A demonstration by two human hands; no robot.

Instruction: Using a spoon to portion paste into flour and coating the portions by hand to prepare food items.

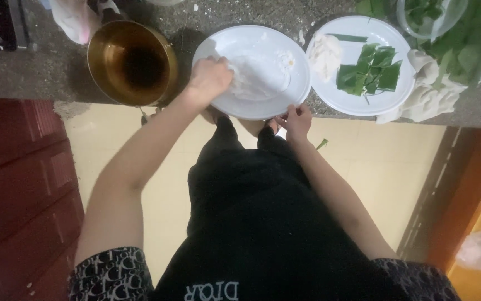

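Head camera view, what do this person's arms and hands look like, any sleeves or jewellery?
Both forearms are bare. The left hand and right hand wear no gloves; no rings or watch are visible. Short black sleeves with a white pattern cover the upper arms.

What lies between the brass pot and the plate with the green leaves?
In the head view, a white plate of white dough sits between the brass pot and the leaf plate. The left hand presses the dough; the right hand grips the rim.

The person wears a black top with short black-and-white patterned sleeves (109, 276) and black trousers.
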